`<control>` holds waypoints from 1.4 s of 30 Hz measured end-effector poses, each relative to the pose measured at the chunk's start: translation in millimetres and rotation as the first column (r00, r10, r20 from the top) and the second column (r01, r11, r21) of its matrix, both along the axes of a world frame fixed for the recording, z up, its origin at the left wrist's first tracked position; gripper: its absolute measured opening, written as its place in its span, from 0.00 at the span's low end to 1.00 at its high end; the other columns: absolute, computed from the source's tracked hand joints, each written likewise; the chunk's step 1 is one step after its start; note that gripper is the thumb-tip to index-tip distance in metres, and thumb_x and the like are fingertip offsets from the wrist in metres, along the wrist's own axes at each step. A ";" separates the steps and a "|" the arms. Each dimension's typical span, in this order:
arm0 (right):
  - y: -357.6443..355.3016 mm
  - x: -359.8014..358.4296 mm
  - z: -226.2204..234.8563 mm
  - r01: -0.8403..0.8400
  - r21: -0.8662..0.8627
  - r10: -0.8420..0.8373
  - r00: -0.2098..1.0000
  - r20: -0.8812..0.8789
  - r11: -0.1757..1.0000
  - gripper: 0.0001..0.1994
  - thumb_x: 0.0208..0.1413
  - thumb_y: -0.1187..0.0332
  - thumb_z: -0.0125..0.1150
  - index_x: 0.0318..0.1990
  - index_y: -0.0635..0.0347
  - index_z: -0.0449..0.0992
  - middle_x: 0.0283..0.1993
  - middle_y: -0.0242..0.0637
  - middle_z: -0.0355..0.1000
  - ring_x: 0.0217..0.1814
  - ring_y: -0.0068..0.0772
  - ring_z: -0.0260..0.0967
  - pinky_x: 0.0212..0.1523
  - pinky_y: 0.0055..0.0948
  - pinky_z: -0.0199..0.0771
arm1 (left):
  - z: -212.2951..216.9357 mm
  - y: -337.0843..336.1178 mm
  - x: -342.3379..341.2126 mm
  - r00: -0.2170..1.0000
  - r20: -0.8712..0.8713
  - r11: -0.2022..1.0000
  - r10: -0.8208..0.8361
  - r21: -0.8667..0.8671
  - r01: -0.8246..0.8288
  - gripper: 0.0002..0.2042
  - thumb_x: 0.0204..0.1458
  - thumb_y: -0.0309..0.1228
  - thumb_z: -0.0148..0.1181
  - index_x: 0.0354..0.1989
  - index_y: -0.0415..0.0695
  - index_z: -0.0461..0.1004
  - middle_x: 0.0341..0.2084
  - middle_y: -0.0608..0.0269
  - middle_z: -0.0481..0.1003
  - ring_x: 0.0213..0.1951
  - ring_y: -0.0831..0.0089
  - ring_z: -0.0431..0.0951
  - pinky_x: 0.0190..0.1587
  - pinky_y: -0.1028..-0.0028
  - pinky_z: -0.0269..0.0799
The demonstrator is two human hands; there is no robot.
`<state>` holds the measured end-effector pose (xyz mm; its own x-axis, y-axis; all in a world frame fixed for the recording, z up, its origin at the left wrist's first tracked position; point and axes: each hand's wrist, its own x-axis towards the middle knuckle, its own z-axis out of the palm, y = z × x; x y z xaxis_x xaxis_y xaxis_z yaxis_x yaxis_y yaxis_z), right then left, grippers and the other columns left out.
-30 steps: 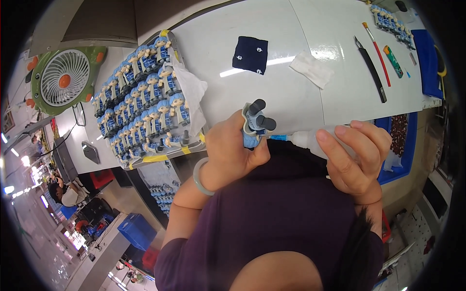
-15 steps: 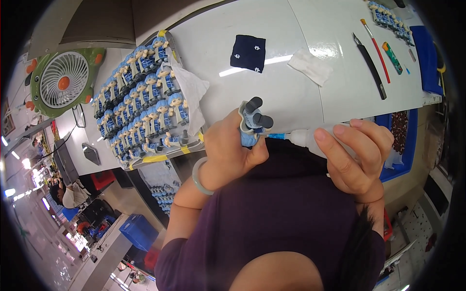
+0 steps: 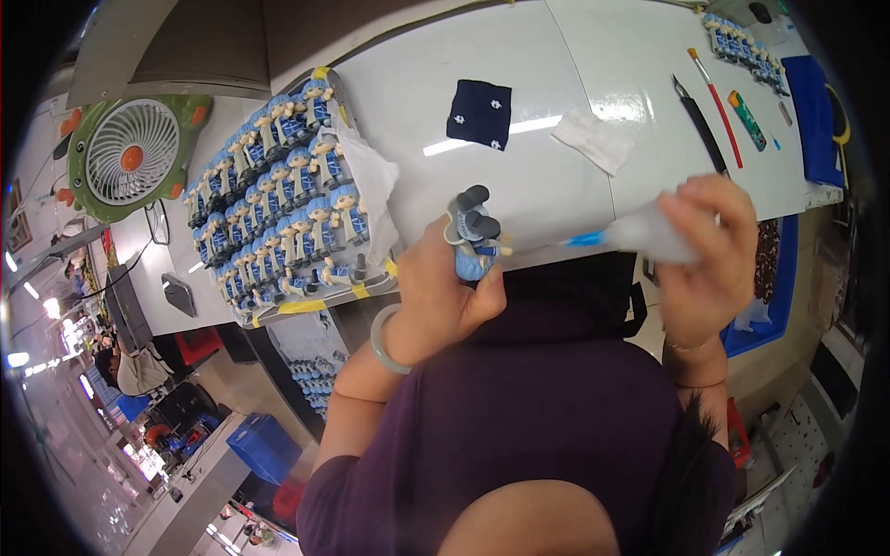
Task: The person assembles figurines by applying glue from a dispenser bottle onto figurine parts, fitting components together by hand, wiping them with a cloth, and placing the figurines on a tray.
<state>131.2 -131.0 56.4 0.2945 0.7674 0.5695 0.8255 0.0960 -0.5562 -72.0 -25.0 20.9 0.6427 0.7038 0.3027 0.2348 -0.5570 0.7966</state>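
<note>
My left hand (image 3: 436, 292) is closed round a small blue-haired figurine (image 3: 475, 228), its dark boots pointing up and away and its head toward my thumb. In my right hand (image 3: 709, 259) is a white squeeze bottle (image 3: 649, 233) with a blue needle tip (image 3: 586, 239). The bottle and fingers are smeared by motion. Its tip points left toward the figurine, with a gap between them. To the left of my left hand, rows of similar figurines (image 3: 297, 167) stand and lie on a tray edged with yellow tape (image 3: 320, 307).
A dark cloth square (image 3: 478, 114) and a white cloth (image 3: 595, 139) lie on the white table (image 3: 528, 42). A craft knife (image 3: 702, 120), a red brush (image 3: 716, 102) and a green cutter (image 3: 747, 120) lie at right. A green fan (image 3: 133, 153) stands far left; a blue bin (image 3: 786, 278) sits at right.
My right hand has pulled the squeeze bottle back to the right and slightly up, so its tip has come away from the figurine. The left hand stays nearly in place.
</note>
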 end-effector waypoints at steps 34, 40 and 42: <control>24.0 9.7 -65.0 0.108 -0.235 -0.087 0.991 0.097 0.966 0.12 0.41 0.77 0.56 0.37 0.60 0.72 0.39 0.36 0.67 0.41 0.37 0.63 0.41 0.28 0.62 | -4.1 9.5 1.5 0.740 0.672 -0.167 0.042 -0.725 0.668 0.23 0.43 0.50 0.48 0.32 0.37 0.62 0.07 0.73 0.52 0.09 0.85 0.47 0.13 0.83 0.44; 30.8 -13.8 -19.2 -0.414 0.058 0.346 0.668 -0.659 0.909 0.16 0.41 0.77 0.55 0.43 0.62 0.71 0.43 0.41 0.68 0.44 0.36 0.65 0.41 0.26 0.64 | -8.1 2.0 1.4 0.784 0.621 -0.289 0.021 -0.747 0.599 0.23 0.44 0.49 0.48 0.32 0.36 0.63 0.07 0.72 0.53 0.09 0.85 0.48 0.13 0.83 0.44; 33.4 -14.6 -20.4 -0.640 0.024 0.457 0.521 -0.721 0.768 0.16 0.41 0.77 0.57 0.42 0.62 0.71 0.43 0.42 0.69 0.42 0.35 0.66 0.39 0.26 0.66 | -10.5 2.6 2.7 0.767 0.641 -0.326 -0.025 -0.731 0.600 0.23 0.44 0.49 0.48 0.33 0.36 0.63 0.08 0.72 0.54 0.09 0.85 0.48 0.13 0.83 0.44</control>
